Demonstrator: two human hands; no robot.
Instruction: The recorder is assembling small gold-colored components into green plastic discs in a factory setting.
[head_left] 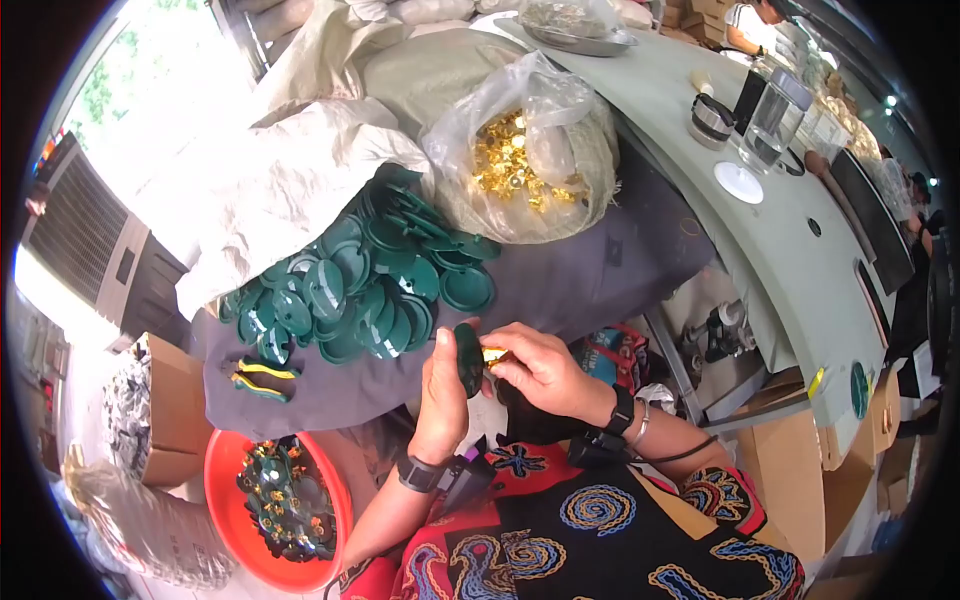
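My left hand (443,395) is closed around a dark green plastic disc (468,362), held upright on its edge. Pinched in my right hand (545,370) is a small shiny gold piece (493,355), which meets the disc's right face; whether it is fastened there I cannot tell. Just beyond my hands, a heap of similar green discs (370,280) spills out of a white woven sack (290,170). Behind it stands a clear plastic bag (570,140) of loose gold pieces (515,165). Pliers (264,380) with yellow-and-green handles lie at the cloth's left end.
At lower left, a red basin (222,500) holds green discs with gold pieces on them. A cardboard box (175,410) and a filled plastic sack (150,525) stand beside it. A pale green table (690,190) on the right carries a clear jar (775,120). Grey cloth (570,290) covers my work surface.
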